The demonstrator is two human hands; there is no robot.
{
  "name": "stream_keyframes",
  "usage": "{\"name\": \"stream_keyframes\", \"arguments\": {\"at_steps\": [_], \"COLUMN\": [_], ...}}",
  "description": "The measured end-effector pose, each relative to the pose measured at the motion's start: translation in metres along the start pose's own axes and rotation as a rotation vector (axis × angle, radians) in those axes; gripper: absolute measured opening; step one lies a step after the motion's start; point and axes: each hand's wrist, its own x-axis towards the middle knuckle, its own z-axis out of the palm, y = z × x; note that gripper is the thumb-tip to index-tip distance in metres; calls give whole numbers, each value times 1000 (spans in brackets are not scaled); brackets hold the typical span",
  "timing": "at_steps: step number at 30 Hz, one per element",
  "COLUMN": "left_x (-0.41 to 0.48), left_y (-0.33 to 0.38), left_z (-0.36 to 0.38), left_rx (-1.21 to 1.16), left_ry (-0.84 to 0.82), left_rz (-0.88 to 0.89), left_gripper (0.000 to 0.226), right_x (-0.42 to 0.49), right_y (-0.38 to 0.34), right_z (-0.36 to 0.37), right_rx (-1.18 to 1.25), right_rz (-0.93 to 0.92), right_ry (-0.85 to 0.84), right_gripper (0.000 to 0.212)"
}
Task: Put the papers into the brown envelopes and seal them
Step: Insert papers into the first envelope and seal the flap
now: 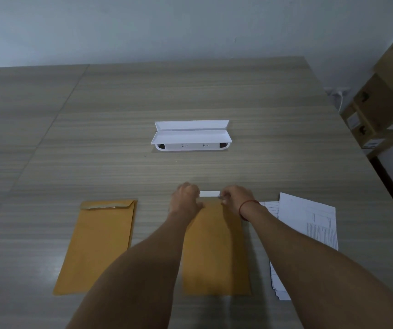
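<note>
A brown envelope lies lengthwise in front of me on the wooden table. My left hand and my right hand both pinch its far top edge, where a white strip shows between them. I cannot tell whether the strip is paper or flap lining. A second brown envelope lies to the left with its flap folded down, a pale sliver showing under the flap. A stack of printed white papers lies to the right of my right forearm.
A white open plastic case stands at the table's middle, beyond my hands. Cardboard boxes are stacked on a rack off the table's right edge. A wall runs behind the far edge.
</note>
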Motion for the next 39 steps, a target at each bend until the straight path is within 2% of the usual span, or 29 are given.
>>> {"name": "stream_keyframes", "arguments": {"at_steps": [3, 8, 15, 30, 36, 39], "left_x": [-1, -3, 3, 6, 4, 4], "left_y": [-6, -15, -14, -12, -8, -7], "left_z": [5, 19, 17, 15, 12, 11], "left_rx": [80, 78, 125, 175, 168, 164], "left_ry": [20, -162, -254, -262, -256, -261], "left_rz": [-40, 8, 33, 18, 8, -5], "left_gripper": [42, 63, 58, 61, 64, 63], "right_x": [7, 16, 23, 17, 18, 18], "right_y": [-2, -7, -10, -11, -10, -11], "right_z": [8, 21, 28, 37, 38, 37], "right_rx": [132, 281, 339, 366, 460, 482], "right_rz": [86, 217, 306, 305, 350, 370], "right_ry": [47, 99, 161, 282, 276, 266], "right_gripper": [15, 23, 16, 12, 13, 7]}}
